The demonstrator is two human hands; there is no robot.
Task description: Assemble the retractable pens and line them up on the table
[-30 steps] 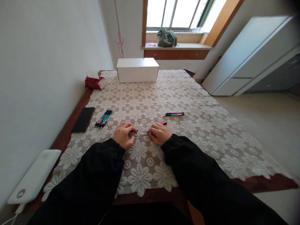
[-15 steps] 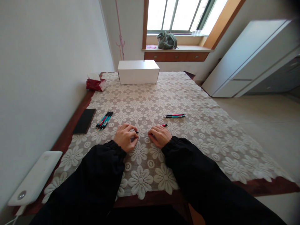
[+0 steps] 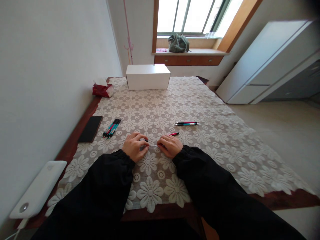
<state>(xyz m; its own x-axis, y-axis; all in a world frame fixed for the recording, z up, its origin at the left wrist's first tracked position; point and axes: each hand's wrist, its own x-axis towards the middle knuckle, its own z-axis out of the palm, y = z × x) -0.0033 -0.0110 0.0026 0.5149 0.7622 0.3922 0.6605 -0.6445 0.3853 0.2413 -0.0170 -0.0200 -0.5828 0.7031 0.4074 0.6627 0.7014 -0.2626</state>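
Note:
My left hand (image 3: 135, 146) is curled, its thumb and fingertips pinched at the left end of a thin pale pen refill (image 3: 153, 145). A small black pen part (image 3: 146, 140) shows at its fingers; most of it is hidden. My right hand (image 3: 170, 145) is closed on the refill's other end, fingers pointing left. Just beyond the right knuckles lies a red and black pen piece (image 3: 174, 134), partly covered by that hand. Farther back, pens (image 3: 186, 123) in black, red and teal lie side by side. Left of my hands is a bundle of several similar pens (image 3: 111, 128).
A flowered lace cloth (image 3: 150, 191) covers the table. Along the left edge lie a black flat tablet-like object (image 3: 90, 129), a white power bank (image 3: 38, 190) with a cable, and a red tissue pack (image 3: 102, 90). A white box (image 3: 148, 77) stands at the far end.
My left fingertips have come together around the near end of the refill, closing the small gap seen before. The right hand has hardly moved.

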